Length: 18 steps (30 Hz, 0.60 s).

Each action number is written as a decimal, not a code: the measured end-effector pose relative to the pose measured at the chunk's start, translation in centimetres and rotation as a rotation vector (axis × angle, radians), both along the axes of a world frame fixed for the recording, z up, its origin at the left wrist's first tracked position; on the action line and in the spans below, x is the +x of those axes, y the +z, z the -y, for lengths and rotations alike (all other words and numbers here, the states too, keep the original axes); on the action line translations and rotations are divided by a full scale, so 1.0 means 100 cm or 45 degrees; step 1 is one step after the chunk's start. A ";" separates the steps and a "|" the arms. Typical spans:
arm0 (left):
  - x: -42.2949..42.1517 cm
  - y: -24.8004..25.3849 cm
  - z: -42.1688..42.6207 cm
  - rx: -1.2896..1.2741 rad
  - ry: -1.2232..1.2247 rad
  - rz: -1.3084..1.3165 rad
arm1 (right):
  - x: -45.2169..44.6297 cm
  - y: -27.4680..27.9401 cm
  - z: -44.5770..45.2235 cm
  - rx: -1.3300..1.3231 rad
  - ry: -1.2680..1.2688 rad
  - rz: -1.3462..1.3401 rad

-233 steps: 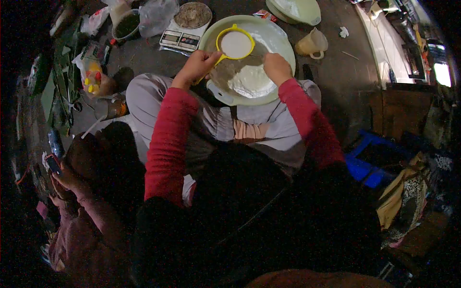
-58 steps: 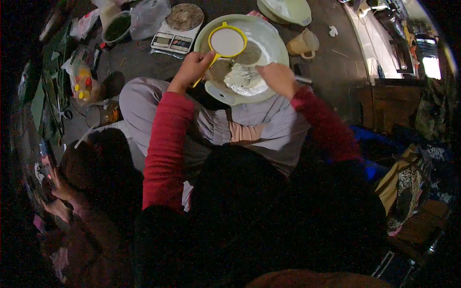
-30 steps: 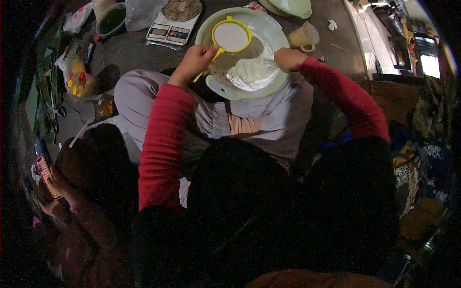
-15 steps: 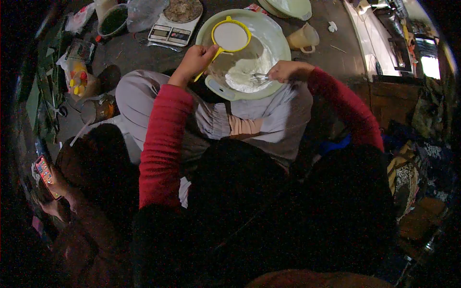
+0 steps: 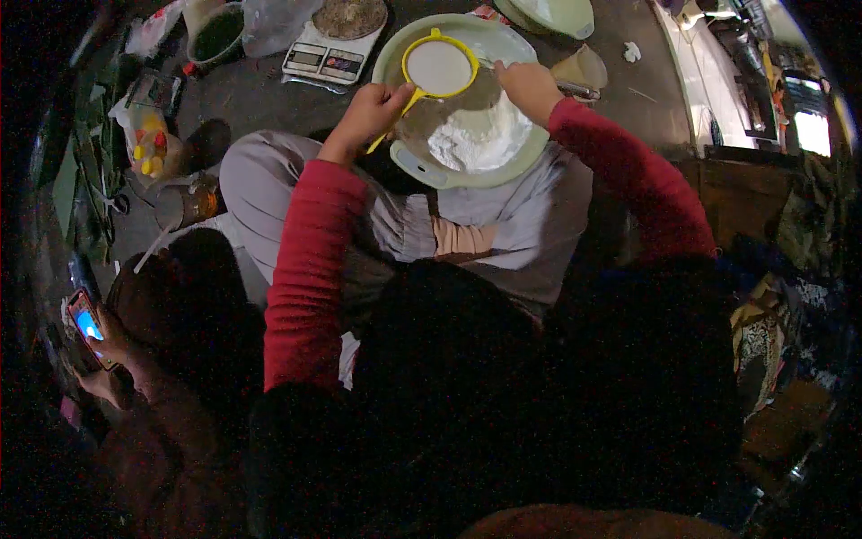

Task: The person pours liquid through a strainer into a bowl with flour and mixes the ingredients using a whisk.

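Observation:
My left hand point(image 5: 373, 115) is closed around the handle of a yellow-rimmed sieve point(image 5: 414, 101) full of white powder, held over a pale green basin point(image 5: 415, 169). White powder point(image 5: 471, 144) lies in the bottom of the basin. My right hand point(image 5: 528, 88) grips a metal whisk point(image 5: 579, 90); a thin metal end pokes out on its left, close to the sieve's right rim. Whether that end touches the rim I cannot tell. The basin rests against my crossed legs.
A kitchen scale point(image 5: 323, 61) carries a round brownish item point(image 5: 350, 16). A beige jug point(image 5: 588, 67) stands right of the basin, partly behind the whisk. At left are a bag with yellow and red items point(image 5: 151, 148) and a glass mug point(image 5: 187, 205). Another person holds a phone point(image 5: 87, 322).
My right hand has lifted from the powder up beside the sieve, and the whisk no longer touches the powder. The sieve stays over the basin. The phone screen has changed.

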State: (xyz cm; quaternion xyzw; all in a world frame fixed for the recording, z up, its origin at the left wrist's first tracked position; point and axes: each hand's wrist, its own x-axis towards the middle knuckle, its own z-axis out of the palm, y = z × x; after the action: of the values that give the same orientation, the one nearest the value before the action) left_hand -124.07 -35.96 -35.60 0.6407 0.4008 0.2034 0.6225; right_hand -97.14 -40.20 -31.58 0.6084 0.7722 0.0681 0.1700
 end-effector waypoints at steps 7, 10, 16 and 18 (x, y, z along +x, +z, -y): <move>0.002 -0.007 0.000 0.014 0.012 -0.009 | 0.012 0.004 0.031 -0.288 -0.090 0.127; 0.003 -0.008 0.000 0.021 0.011 0.021 | 0.020 0.000 0.042 -0.405 -0.155 0.024; 0.003 -0.001 0.002 0.000 0.020 0.021 | 0.032 -0.011 0.053 -0.800 0.125 -0.049; 0.002 0.000 0.002 -0.021 0.015 0.016 | 0.056 -0.040 0.059 -0.973 0.072 -0.584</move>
State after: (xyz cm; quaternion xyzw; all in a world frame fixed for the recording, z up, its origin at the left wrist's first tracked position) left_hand -123.85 -36.15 -35.65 0.6320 0.4022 0.2078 0.6290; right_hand -91.52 -46.08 -35.59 0.4798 0.7760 -0.3544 0.2050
